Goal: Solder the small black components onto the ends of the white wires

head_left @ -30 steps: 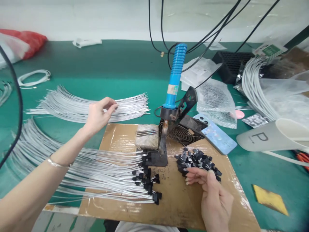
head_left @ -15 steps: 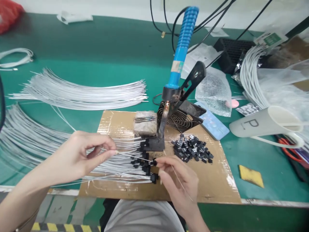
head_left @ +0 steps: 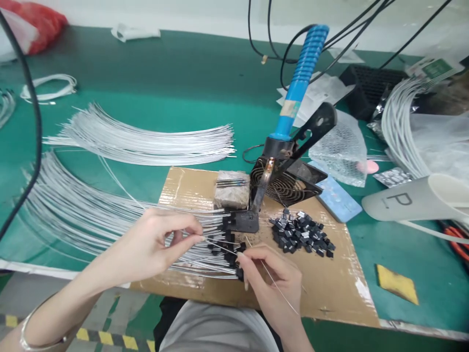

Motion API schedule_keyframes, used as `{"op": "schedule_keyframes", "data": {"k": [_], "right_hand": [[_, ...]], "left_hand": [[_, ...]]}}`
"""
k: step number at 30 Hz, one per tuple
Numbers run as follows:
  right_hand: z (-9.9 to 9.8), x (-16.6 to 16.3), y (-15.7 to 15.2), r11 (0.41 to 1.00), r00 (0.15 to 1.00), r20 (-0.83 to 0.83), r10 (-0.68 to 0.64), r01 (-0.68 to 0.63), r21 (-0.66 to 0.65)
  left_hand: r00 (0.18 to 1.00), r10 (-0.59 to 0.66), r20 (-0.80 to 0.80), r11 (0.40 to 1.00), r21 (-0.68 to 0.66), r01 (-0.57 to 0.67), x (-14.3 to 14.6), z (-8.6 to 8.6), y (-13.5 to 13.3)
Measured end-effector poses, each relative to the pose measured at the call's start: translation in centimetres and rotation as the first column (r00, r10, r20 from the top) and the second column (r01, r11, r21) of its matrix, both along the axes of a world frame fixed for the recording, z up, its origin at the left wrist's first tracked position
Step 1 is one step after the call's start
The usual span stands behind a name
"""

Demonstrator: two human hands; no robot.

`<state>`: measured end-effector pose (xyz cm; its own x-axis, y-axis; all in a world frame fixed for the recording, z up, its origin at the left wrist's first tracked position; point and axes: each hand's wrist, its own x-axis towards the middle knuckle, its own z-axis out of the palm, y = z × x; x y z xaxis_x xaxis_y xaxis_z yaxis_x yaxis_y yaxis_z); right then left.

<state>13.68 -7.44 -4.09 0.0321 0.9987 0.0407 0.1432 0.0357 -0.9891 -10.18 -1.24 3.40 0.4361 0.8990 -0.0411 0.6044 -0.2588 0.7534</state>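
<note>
My left hand (head_left: 154, 244) pinches a thin white wire (head_left: 120, 183) near its end, over the bundle of finished wires (head_left: 91, 220) with black end caps. My right hand (head_left: 273, 278) is closed in a pinch on a small black part (head_left: 240, 248) at that wire's tip, and a thin strand of solder wire (head_left: 278, 291) runs across its fingers. Both hands hover over the taped cardboard sheet (head_left: 330, 288). A pile of loose black parts (head_left: 302, 237) lies just right of them. The blue-handled soldering iron (head_left: 296, 93) stands in its black holder behind.
A second fan of bare white wires (head_left: 146, 142) lies on the green bench. A small fan (head_left: 286, 183), a phone (head_left: 339, 198), a bubble-wrap bag (head_left: 340, 146), a white tube (head_left: 414, 198), a yellow sponge (head_left: 397, 283) and coiled white cables (head_left: 397, 122) sit to the right. Black cords hang overhead.
A second ago my left hand reached the far wire fan and my right hand was at the parts pile. Both have come together near the board's front edge with a wire and a part.
</note>
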Motion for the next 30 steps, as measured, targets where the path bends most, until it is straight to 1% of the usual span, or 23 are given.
{"op": "schedule_keyframes", "data": {"k": [5, 7, 9, 11, 13, 15, 17, 18, 19, 20, 21, 22, 23, 24, 25, 26, 27, 28, 30], "right_hand": [[-0.1, -0.6, 0.0, 0.999, 0.999, -0.047, 0.020, -0.022, -0.035], [0.0, -0.7, 0.0, 1.000, 0.999, -0.038, 0.011, -0.011, 0.001], [0.0, -0.6, 0.0, 0.995, 1.000, -0.001, -0.005, 0.005, 0.104], [0.0, -0.5, 0.0, 0.969, 0.999, 0.044, -0.018, 0.007, 0.247], [-0.1, -0.4, -0.1, 0.917, 0.995, 0.096, -0.038, -0.004, 0.400], [-0.2, -0.3, -0.3, 0.850, 0.983, 0.172, -0.070, -0.032, 0.525], [-0.4, -0.3, -0.7, 0.800, 0.965, 0.238, -0.106, -0.059, 0.597], [-0.5, -0.4, -0.9, 0.794, 0.962, 0.245, -0.119, -0.055, 0.605], [-0.5, -0.6, -1.1, 0.806, 0.966, 0.224, -0.131, -0.027, 0.591], [-0.5, -0.8, -1.2, 0.838, 0.974, 0.179, -0.141, 0.022, 0.545], [-0.6, -1.0, -1.3, 0.881, 0.981, 0.109, -0.160, 0.092, 0.465], [-0.6, -1.3, -1.3, 0.923, 0.982, 0.026, -0.185, 0.165, 0.347], [-0.6, -1.6, -1.3, 0.953, 0.975, -0.060, -0.216, 0.224, 0.204], [-0.6, -1.9, -1.2, 0.964, 0.959, -0.140, -0.248, 0.259, 0.062], [-0.6, -2.1, -1.0, 0.963, 0.940, -0.208, -0.271, 0.266, -0.053], [-0.6, -2.3, -0.9, 0.957, 0.922, -0.262, -0.284, 0.256, -0.135], [-0.7, -2.4, -0.7, 0.953, 0.908, -0.303, -0.289, 0.241, -0.186], [-0.7, -2.5, -0.5, 0.952, 0.900, -0.332, -0.282, 0.222, -0.210], [-0.7, -2.4, -0.4, 0.956, 0.897, -0.353, -0.267, 0.199, -0.217]], "left_hand": [[0.999, 0.033, 0.025, 0.998, -0.051, -0.032, 0.5, -0.2, -0.3], [0.999, 0.046, 0.010, 0.995, -0.095, -0.045, 0.4, -0.3, -0.5], [0.999, 0.049, -0.008, 0.986, -0.159, -0.050, 0.3, -0.5, -0.6], [0.999, 0.045, -0.004, 0.973, -0.227, -0.044, 0.2, -0.6, -0.4], [0.999, 0.029, 0.033, 0.955, -0.296, -0.018, 0.2, -0.5, 0.3], [0.996, 0.000, 0.094, 0.930, -0.365, 0.035, 0.3, -0.1, 1.2], [0.990, -0.032, 0.136, 0.908, -0.409, 0.085, 0.6, 0.4, 2.1], [0.990, -0.044, 0.135, 0.906, -0.412, 0.097, 0.8, 0.7, 2.4], [0.991, -0.055, 0.124, 0.910, -0.402, 0.101, 0.9, 0.9, 2.6], [0.993, -0.060, 0.104, 0.920, -0.380, 0.096, 1.1, 1.1, 2.6], [0.995, -0.063, 0.076, 0.932, -0.353, 0.086, 1.2, 1.2, 2.5], [0.997, -0.064, 0.050, 0.943, -0.324, 0.077, 1.4, 1.2, 2.3], [0.998, -0.065, 0.026, 0.952, -0.297, 0.070, 1.5, 1.2, 2.1], [0.998, -0.066, 0.008, 0.960, -0.272, 0.065, 1.6, 1.1, 1.7], [0.998, -0.067, -0.009, 0.966, -0.253, 0.062, 1.7, 1.0, 1.4], [0.998, -0.067, -0.023, 0.969, -0.242, 0.060, 1.7, 0.9, 1.1], [0.997, -0.066, -0.032, 0.970, -0.238, 0.056, 1.8, 0.8, 0.9], [0.997, -0.062, -0.040, 0.969, -0.241, 0.051, 1.8, 0.8, 0.7], [0.997, -0.056, -0.047, 0.966, -0.257, 0.042, 1.9, 0.6, 0.5]]}}
